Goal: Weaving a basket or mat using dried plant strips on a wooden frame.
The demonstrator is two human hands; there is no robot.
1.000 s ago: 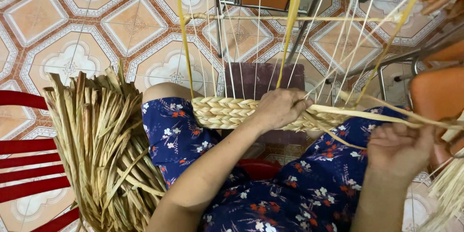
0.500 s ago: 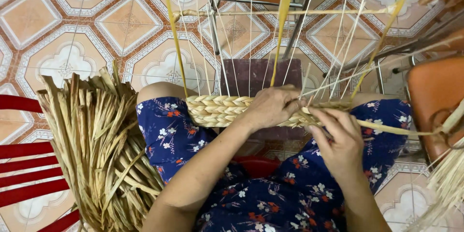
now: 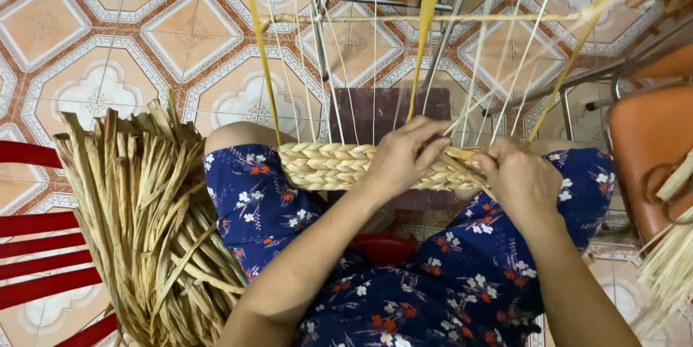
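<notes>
Both hands, left and right, pinched pale dried-straw strands on the tan woven braided band; a dried-straw bundle lay beside.

Head camera: single view, looking steeply down from the person's head onto the lap.

The lens faces downward and slightly forward, close to the work. Both forearms enter from the bottom edge; the left hand and right hand sit just right of centre on the woven band. The tiled floor fills the upper part, a bundle of dried leaves the left side, and an orange chair the right edge. There is only this one view.
</notes>
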